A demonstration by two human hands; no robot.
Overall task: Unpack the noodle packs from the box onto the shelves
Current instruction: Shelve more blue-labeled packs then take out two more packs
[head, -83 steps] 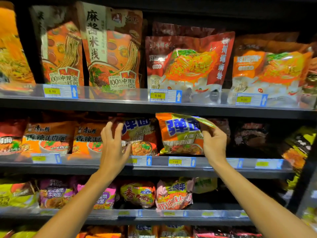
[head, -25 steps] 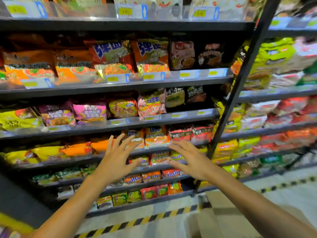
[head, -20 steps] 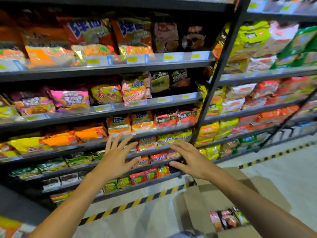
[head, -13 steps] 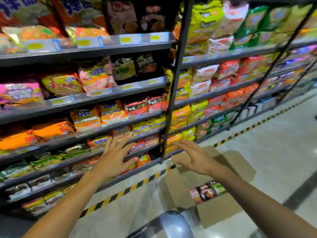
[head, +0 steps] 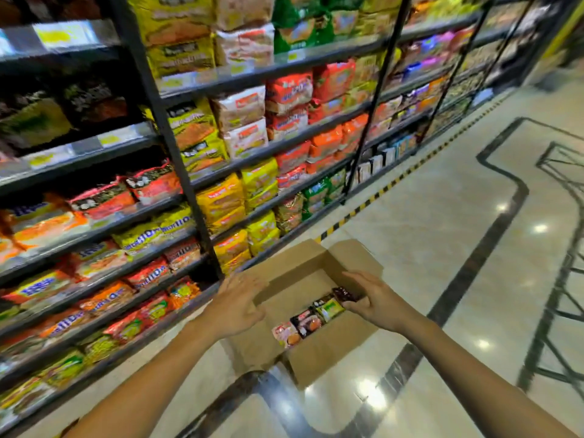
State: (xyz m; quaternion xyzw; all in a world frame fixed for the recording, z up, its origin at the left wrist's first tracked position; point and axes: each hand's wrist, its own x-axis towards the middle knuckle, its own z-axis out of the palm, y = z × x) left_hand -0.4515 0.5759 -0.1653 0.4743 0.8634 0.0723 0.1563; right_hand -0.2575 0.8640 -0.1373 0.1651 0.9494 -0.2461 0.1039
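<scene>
The fingers [head: 354, 277] of the right hand [head: 376, 298] are straight and loosely spread, empty, held over the far end of the row of noodle packs [head: 316, 314] in the cardboard box [head: 319, 355]; whether they touch the darkest pack I can't tell. The left hand [head: 235, 306] is just as flat and empty, hanging above the box's near-left flap. Neither grips anything.

The box sits open on the polished floor [head: 442, 248], just in front of the bottom of the shelves [head: 284, 147], its flaps folded out. A few packs stand on edge along its right-hand side; the rest of the inside looks bare cardboard.

To my eye this is the reach for the next pack. What it calls for is going lower into the box, pinching one pack by its top edge or sides, lifting it free of its neighbours, then finding the matching row on the crowded shelves.
</scene>
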